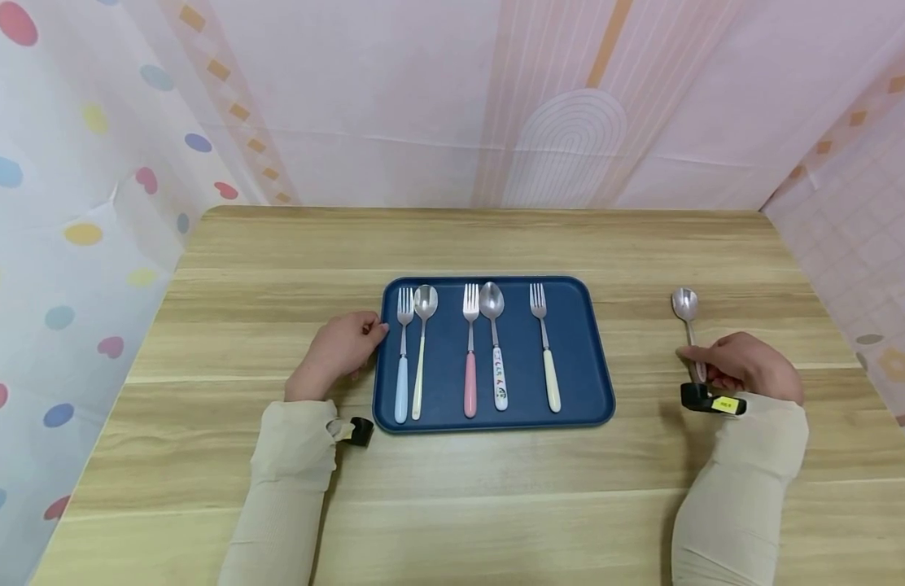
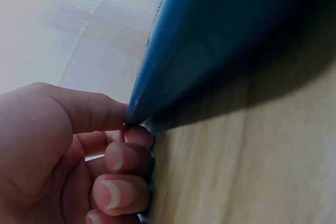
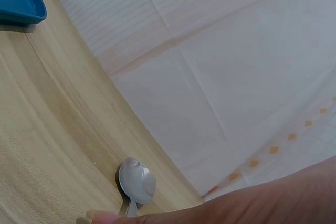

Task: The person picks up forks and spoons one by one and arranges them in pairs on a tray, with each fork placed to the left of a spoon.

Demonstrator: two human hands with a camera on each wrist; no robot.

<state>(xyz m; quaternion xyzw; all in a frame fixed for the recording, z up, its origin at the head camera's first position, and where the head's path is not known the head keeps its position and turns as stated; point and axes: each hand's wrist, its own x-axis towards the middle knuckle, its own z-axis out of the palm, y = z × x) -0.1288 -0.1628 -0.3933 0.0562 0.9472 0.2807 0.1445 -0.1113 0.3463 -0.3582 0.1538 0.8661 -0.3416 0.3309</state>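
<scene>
A blue tray [image 1: 511, 342] lies on the table with cutlery in it. My left hand [image 1: 346, 346] pinches its left rim; the left wrist view shows the thumb [image 2: 100, 111] against one side of the edge and curled fingers under it. At the right, my right hand [image 1: 745, 362] holds a metal spoon [image 1: 684, 305] by its handle, the bowl pointing away from me. The hand covers part of that handle. In the right wrist view the spoon's bowl [image 3: 136, 181] is just above the table, or on it; I cannot tell which.
In the tray lie a blue-handled fork [image 1: 402, 382], a cream-handled spoon [image 1: 419, 370], a pink-handled fork [image 1: 470, 382], a spoon with a patterned handle [image 1: 500, 378] and a yellow-handled fork [image 1: 551, 378]. Patterned curtains [image 1: 394, 106] hang behind the wooden table [image 1: 496, 505] and at its sides.
</scene>
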